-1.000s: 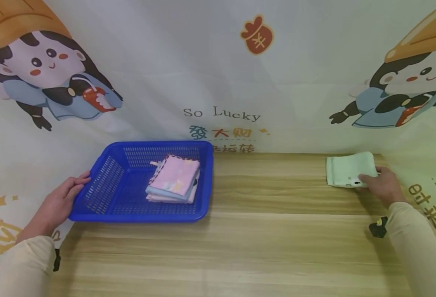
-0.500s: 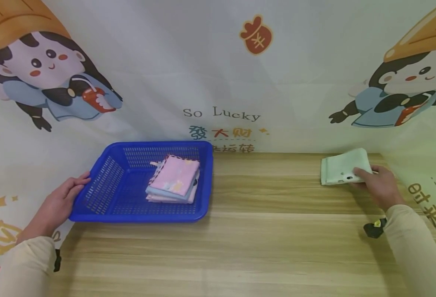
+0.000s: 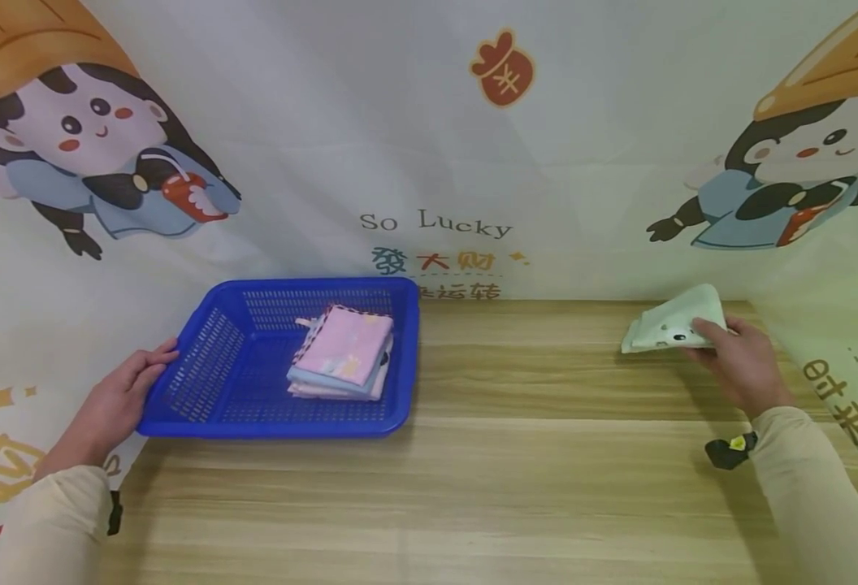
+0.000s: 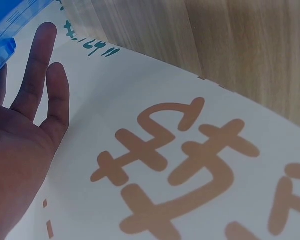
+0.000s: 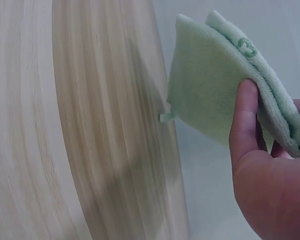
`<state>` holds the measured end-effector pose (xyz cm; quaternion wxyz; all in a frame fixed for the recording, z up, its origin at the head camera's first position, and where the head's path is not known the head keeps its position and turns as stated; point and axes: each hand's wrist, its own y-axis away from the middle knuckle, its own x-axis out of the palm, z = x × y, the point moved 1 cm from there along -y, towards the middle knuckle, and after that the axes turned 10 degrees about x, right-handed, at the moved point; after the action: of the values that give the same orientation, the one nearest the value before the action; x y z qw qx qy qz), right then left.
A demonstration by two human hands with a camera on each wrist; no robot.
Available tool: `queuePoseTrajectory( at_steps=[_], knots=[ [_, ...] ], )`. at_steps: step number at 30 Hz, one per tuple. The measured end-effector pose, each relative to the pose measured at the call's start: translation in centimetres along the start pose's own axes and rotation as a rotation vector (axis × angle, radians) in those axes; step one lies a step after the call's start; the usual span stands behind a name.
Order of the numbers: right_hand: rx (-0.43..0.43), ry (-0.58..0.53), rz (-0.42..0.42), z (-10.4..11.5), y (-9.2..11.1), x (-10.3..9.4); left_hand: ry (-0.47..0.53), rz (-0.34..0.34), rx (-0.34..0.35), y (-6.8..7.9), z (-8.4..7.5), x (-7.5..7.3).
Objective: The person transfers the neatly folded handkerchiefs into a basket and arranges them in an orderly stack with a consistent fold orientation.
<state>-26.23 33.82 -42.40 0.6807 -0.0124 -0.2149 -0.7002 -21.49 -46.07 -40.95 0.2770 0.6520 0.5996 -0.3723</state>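
Observation:
At the right, my right hand [image 3: 747, 366] pinches a mint green folded towel [image 3: 673, 318] by its near right edge, thumb on top. The towel has a printed eye and hangs tilted above the table. Its fuzzy surface and small hanging loop show in the right wrist view, with the hand [image 5: 270, 175] gripping the fold. My left hand [image 3: 118, 398] touches the left rim of a blue plastic basket [image 3: 271, 428]. In the left wrist view its visible fingers [image 4: 35, 75] are nearly straight; the thumb is hidden. Inside the basket lies a stack of folded towels [image 3: 344, 345], pink uppermost.
The wooden table [image 3: 473, 487] spans the front and runs between the basket and the right hand. A white printed sheet [image 3: 414, 146] hangs along the back and both sides. A black strap piece [image 3: 727, 452] sits at the right wrist.
My right hand has moved slightly left, and the green towel in it has risen and tilted, its far edge turning up. The left hand, basket and stacked towels have stayed put.

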Motion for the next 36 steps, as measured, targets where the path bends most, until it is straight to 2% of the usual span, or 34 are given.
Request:
queuePoseTrajectory(
  at_steps=[4, 19, 28, 36],
  knots=[
    [-0.025, -0.053, 0.025, 0.1, 0.3, 0.6, 0.005, 0.009, -0.015, -0.1, 0.0, 0.0],
    [-0.091, -0.151, 0.073, -0.1, 0.9, 2.7, -0.019, 0.004, 0.0, 0.0, 0.0, 0.0],
    [-0.082, -0.12, 0.059, -0.2, 1.3, 4.3, -0.014, 0.002, 0.001, 0.1, -0.1, 0.0],
    [-0.099, -0.123, 0.083, -0.1, 1.6, 5.5, -0.014, 0.001, -0.003, 0.1, 0.0, 0.1]
  ],
)
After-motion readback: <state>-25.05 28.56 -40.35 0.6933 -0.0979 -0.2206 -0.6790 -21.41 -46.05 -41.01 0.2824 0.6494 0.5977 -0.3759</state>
